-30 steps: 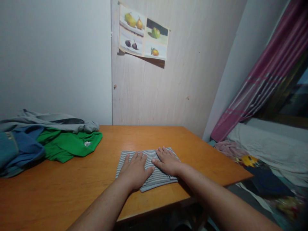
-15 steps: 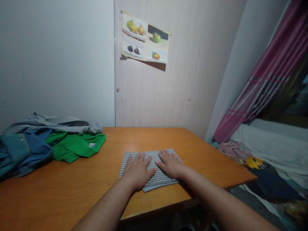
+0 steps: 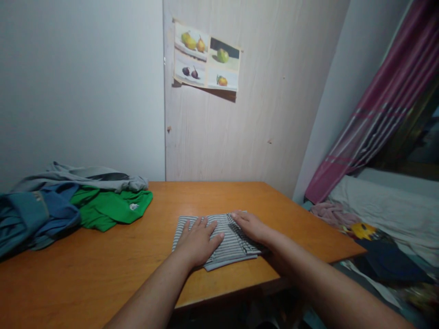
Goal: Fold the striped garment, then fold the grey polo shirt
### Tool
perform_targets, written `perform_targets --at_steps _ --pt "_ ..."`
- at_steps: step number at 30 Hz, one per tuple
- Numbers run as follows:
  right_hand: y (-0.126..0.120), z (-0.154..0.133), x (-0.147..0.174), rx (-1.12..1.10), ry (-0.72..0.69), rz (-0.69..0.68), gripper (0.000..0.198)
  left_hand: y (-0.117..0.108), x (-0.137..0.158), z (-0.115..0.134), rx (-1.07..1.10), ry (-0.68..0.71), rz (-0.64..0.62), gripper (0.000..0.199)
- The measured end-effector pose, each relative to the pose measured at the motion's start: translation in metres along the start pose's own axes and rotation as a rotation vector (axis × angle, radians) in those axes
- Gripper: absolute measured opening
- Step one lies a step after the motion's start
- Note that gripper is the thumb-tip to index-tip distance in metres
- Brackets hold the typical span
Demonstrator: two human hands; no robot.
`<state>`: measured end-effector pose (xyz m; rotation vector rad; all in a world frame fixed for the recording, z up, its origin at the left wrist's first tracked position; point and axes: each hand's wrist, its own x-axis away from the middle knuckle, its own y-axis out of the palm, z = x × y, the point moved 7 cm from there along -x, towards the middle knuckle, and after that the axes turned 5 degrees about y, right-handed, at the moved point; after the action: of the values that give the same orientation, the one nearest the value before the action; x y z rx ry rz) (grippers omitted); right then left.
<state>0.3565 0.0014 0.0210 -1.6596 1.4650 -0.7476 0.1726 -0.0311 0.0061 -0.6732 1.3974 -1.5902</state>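
Note:
A folded cloth with grey and white stripes (image 3: 219, 244) lies on the wooden table near its front edge. My left hand (image 3: 197, 242) rests flat on its left part, fingers spread. At the cloth's right side, my right hand (image 3: 252, 226) has its fingers drawn together around the edge of the upper layer; the thumb and some fingers are hidden. Just left of that hand the fabric is rumpled into a wavy strip. A lower layer sticks out a little at the front.
To the left lie a green garment (image 3: 109, 208), a blue garment (image 3: 60, 205) and a grey garment (image 3: 133, 183) in a pile. The orange-brown table (image 3: 137, 269) meets a wall with taped fruit pictures (image 3: 207, 59). Beyond its right edge are bedding (image 3: 387, 205) and a pink curtain (image 3: 363, 123).
My right hand has gone from lying flat with spread fingers to fingers drawn together, slightly farther right. The cloth beside it has become rumpled. My left hand stays in place.

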Motion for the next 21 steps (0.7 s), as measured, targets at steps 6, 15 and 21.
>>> perform_targets --at_steps 6,15,21 --pt "-0.042 0.048 -0.008 -0.067 0.124 0.294 0.031 0.000 -0.001 0.001 -0.002 0.000 -0.011 0.072" --pt "-0.037 0.095 0.014 -0.133 0.478 0.189 0.021 0.000 -0.001 0.000 0.020 -0.012 -0.016 0.070" --pt "-0.027 0.087 0.021 -0.257 0.565 0.047 0.018 -0.001 -0.001 -0.001 0.035 -0.023 0.000 0.073"
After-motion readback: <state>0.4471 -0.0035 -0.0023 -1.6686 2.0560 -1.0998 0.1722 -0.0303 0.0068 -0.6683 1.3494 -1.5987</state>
